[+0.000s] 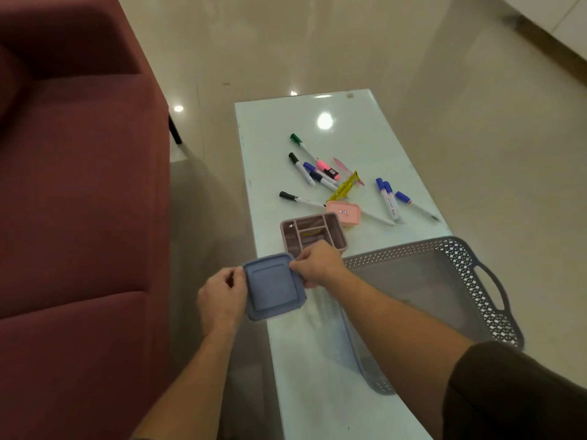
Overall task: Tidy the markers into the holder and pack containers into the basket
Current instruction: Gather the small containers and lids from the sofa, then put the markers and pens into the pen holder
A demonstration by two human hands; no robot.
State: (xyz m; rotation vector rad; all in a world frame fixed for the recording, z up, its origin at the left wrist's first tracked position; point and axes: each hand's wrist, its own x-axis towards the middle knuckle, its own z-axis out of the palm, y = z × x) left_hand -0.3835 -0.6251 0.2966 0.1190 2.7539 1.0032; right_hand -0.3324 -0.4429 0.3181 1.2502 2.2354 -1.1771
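In the head view, we see the blue container [273,287] held in the lower middle of the frame, over the near left edge of the table [317,360]. The left hand [222,300] pinches its left edge and the right hand [317,265] pinches its upper right corner, so both grips are narrow and closed on it. We judge the two-sided hold is there to keep it level, perhaps while seating the lid. From this angle we cannot tell whether it is a lid alone or a shut box. The basket [470,258] lies open just to the right of the hands, near enough that the container need only be carried across and lowered in. Just above the hands sits the divided holder [313,233], with the pink container [344,212] touching its upper right corner. The markers [309,173] lie loose in the middle of the frame, above the holder, some crossing a yellow wrapper [344,185], and none stands in the holder yet. So we take the packing as barely begun. A dark red sofa [79,185] fills the left side.
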